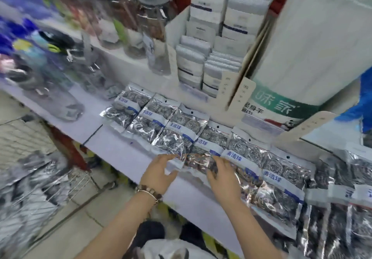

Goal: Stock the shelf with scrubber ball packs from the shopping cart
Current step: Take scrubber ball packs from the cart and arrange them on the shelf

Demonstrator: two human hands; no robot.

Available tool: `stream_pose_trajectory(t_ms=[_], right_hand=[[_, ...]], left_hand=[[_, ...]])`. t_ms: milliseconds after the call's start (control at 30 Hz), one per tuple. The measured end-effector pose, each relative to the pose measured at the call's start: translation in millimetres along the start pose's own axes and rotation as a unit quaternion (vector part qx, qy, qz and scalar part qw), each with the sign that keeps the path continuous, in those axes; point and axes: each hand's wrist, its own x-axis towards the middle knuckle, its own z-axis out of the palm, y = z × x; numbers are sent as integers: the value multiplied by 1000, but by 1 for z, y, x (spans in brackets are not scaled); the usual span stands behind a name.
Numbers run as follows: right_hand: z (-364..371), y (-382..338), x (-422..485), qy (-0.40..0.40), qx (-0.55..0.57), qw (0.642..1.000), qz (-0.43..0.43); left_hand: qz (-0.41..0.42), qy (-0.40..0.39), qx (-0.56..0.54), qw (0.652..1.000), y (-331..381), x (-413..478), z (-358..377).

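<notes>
Several silver scrubber ball packs (247, 154) with blue-and-white labels lie in an overlapping row along the white shelf (120, 148). Both my hands rest on the lower end of one pack (199, 160) in the middle of the row. My left hand (159, 172), with a bead bracelet on its wrist, touches the pack's left corner with fingers spread. My right hand (223, 174) lies flat on its right side, fingers apart. More packs (30, 180) fill the wire shopping cart (80, 180) at lower left, blurred.
Clear water bottles (153, 37) and blurred bottles (50, 73) stand at the shelf's back left. Grey cloth packs in a cardboard display box (209, 43) sit behind the row. A large white-and-green package (298, 61) stands at the right. Tiled floor lies below.
</notes>
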Motion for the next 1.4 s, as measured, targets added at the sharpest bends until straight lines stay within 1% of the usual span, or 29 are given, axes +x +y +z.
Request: stream_pose_trajectory(t_ms=[133, 267, 367, 500, 633, 733, 900, 1000, 1233, 1400], right_hand=[[23, -50, 8, -49, -12, 997, -52], [64, -110, 11, -97, -26, 987, -125], [101, -161, 4, -119, -18, 980, -161], [160, -240, -18, -165, -40, 958, -230], [217, -302, -38, -202, -59, 934, -290], [249, -339, -49, -230, -47, 922, -306], [284, -383, -53, -255, -80, 904, -333], [302, -403, -46, -266, -98, 899, -334], [354, -456, -9, -312, -98, 887, -325], [396, -498, 29, -360, -143, 863, -324]], left_hand=[[-63, 66, -26, 995, -48, -18, -40], [-127, 132, -59, 981, -105, -48, -83], [-178, 159, -82, 968, -155, -76, -111], [-236, 219, -118, 939, -230, -118, -152], [-282, 251, -118, 918, -293, -152, -186], [-298, 270, -132, 906, -330, -171, -206], [-342, 287, -160, 881, -377, -189, -228], [-361, 299, -182, 864, -400, -191, -235], [-411, 304, -197, 837, -452, -172, -260], [-465, 292, -228, 804, -497, -145, -282]])
